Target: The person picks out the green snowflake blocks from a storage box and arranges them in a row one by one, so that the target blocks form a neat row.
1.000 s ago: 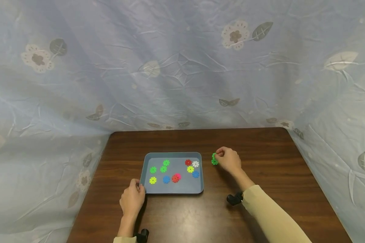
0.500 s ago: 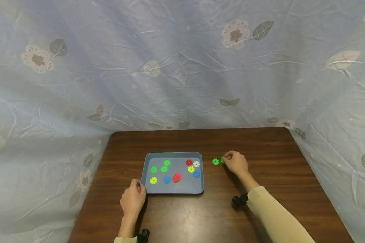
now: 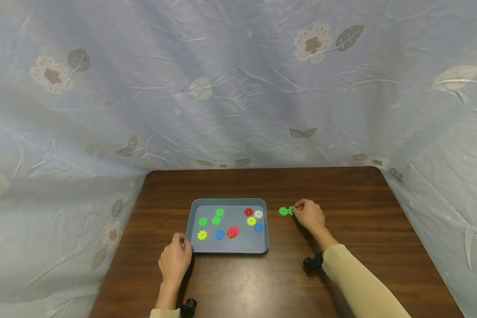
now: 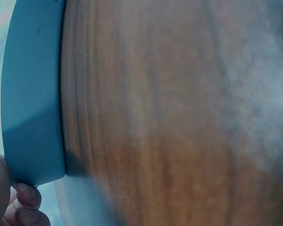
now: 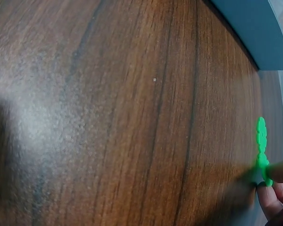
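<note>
My left hand [image 3: 175, 259] grips the near left corner of a shallow grey-blue tray [image 3: 230, 202]; in the left wrist view its fingertips [image 4: 28, 195] curl at the tray's corner. To the right of the tray, my right hand [image 3: 310, 215] pinches a green snowflake-shaped plastic disc [image 3: 291, 210] at table level. A second green disc [image 3: 283, 211] lies flat just left of it, and the two appear to touch edge to edge. In the right wrist view the green discs [image 5: 261, 132] line up in a row, partly covered by thumb and finger.
Inside the tray lie several loose discs: green [image 3: 202, 221], yellow [image 3: 202, 235], blue [image 3: 220, 234], red [image 3: 248, 212] and white [image 3: 258, 214]. A pink disc [image 3: 235, 230] sits partly under an orange-red one [image 3: 232, 232]. A patterned curtain [image 3: 238, 110] surrounds the wooden table [image 3: 238, 282].
My right hand has carried its green disc from behind the other green disc round to that disc's right side, then slightly left against it. The left hand keeps its hold on the tray.
</note>
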A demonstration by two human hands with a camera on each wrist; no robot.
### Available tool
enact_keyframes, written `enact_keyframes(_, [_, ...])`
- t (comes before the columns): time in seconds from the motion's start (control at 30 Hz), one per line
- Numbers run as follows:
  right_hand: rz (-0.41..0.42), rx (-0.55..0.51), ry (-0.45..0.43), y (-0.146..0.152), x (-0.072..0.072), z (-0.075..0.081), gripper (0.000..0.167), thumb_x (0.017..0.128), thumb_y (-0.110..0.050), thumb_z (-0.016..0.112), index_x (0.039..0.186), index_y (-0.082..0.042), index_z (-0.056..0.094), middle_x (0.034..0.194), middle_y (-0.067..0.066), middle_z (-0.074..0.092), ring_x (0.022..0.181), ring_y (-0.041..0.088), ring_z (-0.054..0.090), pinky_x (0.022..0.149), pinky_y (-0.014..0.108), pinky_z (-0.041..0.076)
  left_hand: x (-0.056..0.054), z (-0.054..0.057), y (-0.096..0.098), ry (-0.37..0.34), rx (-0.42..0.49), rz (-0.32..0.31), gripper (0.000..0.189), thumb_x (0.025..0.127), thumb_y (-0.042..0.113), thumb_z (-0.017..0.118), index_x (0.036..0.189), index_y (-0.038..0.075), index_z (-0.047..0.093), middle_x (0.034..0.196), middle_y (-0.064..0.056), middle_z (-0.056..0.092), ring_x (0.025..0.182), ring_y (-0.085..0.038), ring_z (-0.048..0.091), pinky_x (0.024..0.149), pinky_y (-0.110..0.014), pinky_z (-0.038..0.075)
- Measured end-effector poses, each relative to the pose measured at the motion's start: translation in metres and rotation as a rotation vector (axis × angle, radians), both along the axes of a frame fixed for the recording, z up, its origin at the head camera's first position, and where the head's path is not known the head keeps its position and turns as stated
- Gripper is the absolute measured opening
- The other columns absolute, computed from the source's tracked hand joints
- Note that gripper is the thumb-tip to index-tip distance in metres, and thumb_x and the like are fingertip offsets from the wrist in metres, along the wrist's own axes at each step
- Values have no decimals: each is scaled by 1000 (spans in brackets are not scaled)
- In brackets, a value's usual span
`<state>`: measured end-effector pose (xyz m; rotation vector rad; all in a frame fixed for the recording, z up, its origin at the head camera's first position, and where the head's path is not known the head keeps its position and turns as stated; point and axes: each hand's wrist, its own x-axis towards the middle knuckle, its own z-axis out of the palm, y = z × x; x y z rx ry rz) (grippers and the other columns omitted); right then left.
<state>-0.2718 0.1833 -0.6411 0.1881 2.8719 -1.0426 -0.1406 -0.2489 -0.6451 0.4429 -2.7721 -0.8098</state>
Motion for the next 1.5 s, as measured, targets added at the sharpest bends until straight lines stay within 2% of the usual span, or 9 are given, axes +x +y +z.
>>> enact_keyframes(0.47, [-10,27,26,1,-3,-6,23,96,-30,70,104,-9,74,94,3,73,79,24,68,63,43,52,-1,-1,-1,4,-3,-1,23,96,20,61,113,5,67,60,1,52,49,-20,48,43,-36,35])
enact_keyframes(0.77, [16,37,81,-8,-4,5,24,95,-30,70,105,-10,75,93,2,73,79,24,68,66,45,53,-1,-2,-1,16,-12,10,22,95,20,61,111,5,68,61,0,54,50,-22,50,44,-37,36])
enact_keyframes(1.0, [52,23,148,-39,-5,21,19,92,-31,74,100,-14,77,89,-2,73,77,21,68,66,44,53,-2,-2,-1,4,-12,13,23,95,21,61,111,6,68,63,0,56,51,-23,52,45,-39,37])
enact_keyframes(1.23, [120,2,189,-86,-4,33,15,91,-29,77,97,-15,76,86,-2,72,75,18,65,67,42,52,-4,0,0,16,-9,9,21,94,20,62,110,6,68,62,0,55,51,-22,51,44,-39,37])
enact_keyframes(1.5, [231,-71,176,-140,4,37,14,92,-25,77,97,-12,75,84,-3,70,65,13,60,59,34,50,-2,1,0,-7,-7,14,23,96,20,61,112,6,68,64,0,58,52,-22,52,46,-39,38])
